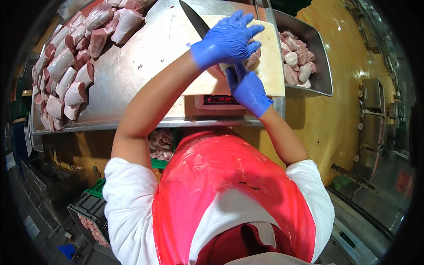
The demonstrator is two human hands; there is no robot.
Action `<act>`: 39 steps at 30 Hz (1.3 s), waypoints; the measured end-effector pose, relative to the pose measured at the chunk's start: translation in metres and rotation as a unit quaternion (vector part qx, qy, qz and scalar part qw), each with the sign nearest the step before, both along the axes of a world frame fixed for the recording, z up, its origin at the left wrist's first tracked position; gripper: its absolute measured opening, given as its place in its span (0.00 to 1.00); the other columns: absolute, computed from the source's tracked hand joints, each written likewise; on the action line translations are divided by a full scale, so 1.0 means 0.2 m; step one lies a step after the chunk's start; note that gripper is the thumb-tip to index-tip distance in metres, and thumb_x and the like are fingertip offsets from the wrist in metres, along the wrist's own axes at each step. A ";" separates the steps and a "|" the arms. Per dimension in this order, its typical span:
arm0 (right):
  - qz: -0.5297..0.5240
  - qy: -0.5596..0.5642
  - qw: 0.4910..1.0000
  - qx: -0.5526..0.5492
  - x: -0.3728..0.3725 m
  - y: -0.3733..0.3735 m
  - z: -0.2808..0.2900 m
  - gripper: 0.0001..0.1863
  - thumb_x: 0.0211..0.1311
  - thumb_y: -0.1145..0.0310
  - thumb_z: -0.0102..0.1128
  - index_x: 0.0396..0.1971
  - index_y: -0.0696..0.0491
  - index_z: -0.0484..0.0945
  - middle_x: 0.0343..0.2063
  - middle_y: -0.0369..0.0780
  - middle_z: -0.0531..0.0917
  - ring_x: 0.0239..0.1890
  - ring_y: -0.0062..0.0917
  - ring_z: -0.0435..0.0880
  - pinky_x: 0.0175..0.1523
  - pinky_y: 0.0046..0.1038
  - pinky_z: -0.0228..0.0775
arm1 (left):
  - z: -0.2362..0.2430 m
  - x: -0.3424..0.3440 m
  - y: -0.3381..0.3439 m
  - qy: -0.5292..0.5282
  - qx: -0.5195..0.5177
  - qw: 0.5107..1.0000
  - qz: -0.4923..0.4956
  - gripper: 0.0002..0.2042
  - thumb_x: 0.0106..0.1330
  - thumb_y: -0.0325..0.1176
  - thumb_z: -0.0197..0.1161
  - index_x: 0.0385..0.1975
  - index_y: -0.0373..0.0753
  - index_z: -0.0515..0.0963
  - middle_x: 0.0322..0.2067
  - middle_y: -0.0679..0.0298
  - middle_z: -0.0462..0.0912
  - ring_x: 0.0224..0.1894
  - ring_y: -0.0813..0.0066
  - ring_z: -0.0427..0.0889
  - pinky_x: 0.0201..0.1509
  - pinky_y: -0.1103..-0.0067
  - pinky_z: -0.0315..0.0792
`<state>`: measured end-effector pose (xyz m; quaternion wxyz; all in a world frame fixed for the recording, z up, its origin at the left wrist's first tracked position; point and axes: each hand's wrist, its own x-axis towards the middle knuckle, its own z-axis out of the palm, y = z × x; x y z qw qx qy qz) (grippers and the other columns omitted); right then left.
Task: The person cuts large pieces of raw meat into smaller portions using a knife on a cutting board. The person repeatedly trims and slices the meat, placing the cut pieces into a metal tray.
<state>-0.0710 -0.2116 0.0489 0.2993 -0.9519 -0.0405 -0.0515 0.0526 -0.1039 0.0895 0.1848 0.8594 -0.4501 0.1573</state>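
Now pressing left hand [227, 40], fingers spread flat, onto meat piece [252, 56] at cutting board [274, 70] centre; right hand [248, 88] closing around knife [194, 20] handle (mostly hidden), blade lying away-left across board's far corner.

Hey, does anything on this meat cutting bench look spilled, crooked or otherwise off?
Nothing stands out. Both gloved hands, left hand and right hand, work a piece of meat on the cutting board; the meat chunks sit on the steel table.
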 end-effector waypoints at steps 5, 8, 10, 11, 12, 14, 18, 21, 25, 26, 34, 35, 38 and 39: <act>-0.012 0.029 0.999 -0.031 -0.09 -0.06 -0.07 0.14 0.69 0.63 0.55 0.47 0.57 0.72 0.28 0.57 0.82 0.30 0.56 0.81 0.35 0.53 0.73 | -0.14 0.03 -0.12 0.102 0.262 0.958 0.053 0.28 0.74 0.50 0.50 0.72 0.54 0.61 0.73 0.49 0.55 0.72 0.38 0.59 0.72 0.56 0.62; 0.007 0.001 0.999 -0.042 -0.13 -0.07 -0.07 0.11 0.69 0.65 0.53 0.40 0.58 0.71 0.25 0.54 0.81 0.29 0.52 0.83 0.34 0.50 0.75 | -0.19 0.02 -0.12 0.086 0.262 0.960 0.048 0.27 0.74 0.49 0.51 0.73 0.55 0.61 0.73 0.47 0.55 0.71 0.37 0.59 0.72 0.56 0.63; 0.033 0.001 0.998 -0.052 -0.14 -0.10 -0.05 0.10 0.69 0.66 0.53 0.38 0.58 0.71 0.25 0.53 0.81 0.27 0.51 0.83 0.32 0.49 0.76 | -0.21 0.06 -0.11 0.081 0.240 0.967 0.035 0.28 0.73 0.48 0.52 0.72 0.55 0.62 0.73 0.47 0.56 0.71 0.37 0.60 0.71 0.57 0.65; 0.044 0.007 0.997 -0.061 -0.17 -0.14 -0.06 0.09 0.69 0.66 0.53 0.38 0.57 0.71 0.25 0.53 0.81 0.27 0.50 0.83 0.32 0.49 0.76 | -0.22 0.07 -0.10 0.076 0.234 0.969 0.032 0.27 0.73 0.48 0.52 0.72 0.55 0.62 0.72 0.46 0.57 0.70 0.36 0.61 0.71 0.56 0.65; 0.056 0.016 0.996 -0.071 -0.21 -0.17 -0.06 0.09 0.69 0.66 0.53 0.38 0.57 0.71 0.25 0.53 0.81 0.26 0.50 0.83 0.31 0.49 0.76 | -0.23 0.06 -0.09 0.074 0.226 0.971 0.028 0.27 0.73 0.48 0.52 0.72 0.55 0.62 0.72 0.46 0.57 0.70 0.36 0.61 0.70 0.56 0.65; 0.058 0.030 0.992 -0.112 -0.30 -0.22 -0.02 0.08 0.69 0.66 0.53 0.39 0.56 0.71 0.26 0.52 0.81 0.25 0.49 0.83 0.31 0.48 0.76 | -0.24 0.06 -0.07 0.058 0.214 0.975 0.034 0.27 0.73 0.47 0.52 0.72 0.55 0.62 0.72 0.46 0.58 0.70 0.37 0.62 0.70 0.57 0.65; 0.068 0.047 0.981 -0.176 -0.43 -0.30 0.06 0.08 0.70 0.66 0.53 0.39 0.55 0.72 0.27 0.50 0.80 0.25 0.48 0.83 0.29 0.47 0.76 | -0.21 0.07 -0.03 0.051 0.166 0.985 0.015 0.24 0.73 0.44 0.55 0.68 0.51 0.68 0.69 0.49 0.64 0.68 0.47 0.67 0.69 0.60 0.66; 0.065 0.045 0.983 -0.163 -0.47 -0.32 0.14 0.07 0.71 0.66 0.53 0.40 0.55 0.72 0.27 0.49 0.79 0.25 0.47 0.83 0.29 0.45 0.76 | -0.08 0.02 0.14 0.120 -0.114 0.986 0.026 0.20 0.71 0.38 0.60 0.62 0.46 0.74 0.64 0.53 0.72 0.64 0.56 0.73 0.68 0.64 0.67; -0.012 0.010 0.999 -0.040 -0.48 -0.33 0.24 0.08 0.71 0.66 0.54 0.40 0.55 0.73 0.31 0.49 0.82 0.29 0.48 0.83 0.33 0.46 0.75 | 0.05 -0.29 0.43 0.077 -0.421 0.887 0.171 0.14 0.62 0.28 0.67 0.48 0.38 0.79 0.45 0.58 0.81 0.48 0.67 0.80 0.52 0.72 0.72; -0.054 0.017 0.998 0.042 -0.46 -0.33 0.26 0.08 0.71 0.67 0.56 0.39 0.57 0.74 0.30 0.50 0.83 0.27 0.46 0.83 0.34 0.43 0.73 | -0.02 -0.38 0.45 0.097 -0.408 0.889 0.185 0.14 0.62 0.29 0.68 0.48 0.39 0.79 0.44 0.58 0.81 0.46 0.67 0.80 0.51 0.72 0.73; -0.117 0.109 0.971 0.177 -0.26 -0.22 0.26 0.09 0.71 0.68 0.57 0.39 0.60 0.73 0.25 0.49 0.83 0.25 0.37 0.83 0.32 0.36 0.71 | -0.46 -0.37 0.33 0.133 -0.212 0.958 0.141 0.14 0.54 0.26 0.66 0.40 0.40 0.75 0.33 0.56 0.74 0.33 0.55 0.78 0.38 0.66 0.74; -0.098 0.097 0.976 0.168 -0.26 -0.22 0.24 0.09 0.71 0.68 0.56 0.39 0.60 0.73 0.25 0.49 0.83 0.25 0.36 0.84 0.32 0.36 0.71 | -0.47 -0.36 0.37 0.137 -0.190 0.963 0.130 0.14 0.54 0.27 0.66 0.41 0.41 0.74 0.33 0.56 0.74 0.33 0.55 0.78 0.38 0.65 0.74; -0.069 0.019 0.986 0.149 -0.26 -0.21 0.13 0.09 0.71 0.67 0.57 0.39 0.58 0.74 0.19 0.37 0.77 0.18 0.17 0.75 0.24 0.26 0.65 | -0.35 -0.42 0.34 0.087 -0.230 0.961 0.125 0.13 0.56 0.29 0.67 0.40 0.40 0.74 0.35 0.57 0.76 0.35 0.55 0.79 0.40 0.65 0.75; -0.089 0.049 0.981 0.167 -0.24 -0.19 0.14 0.09 0.71 0.68 0.57 0.39 0.59 0.73 0.21 0.41 0.79 0.20 0.23 0.78 0.26 0.29 0.68 | -0.32 -0.45 0.33 0.056 -0.254 0.957 0.129 0.12 0.56 0.29 0.67 0.39 0.40 0.75 0.35 0.57 0.76 0.36 0.55 0.80 0.41 0.65 0.76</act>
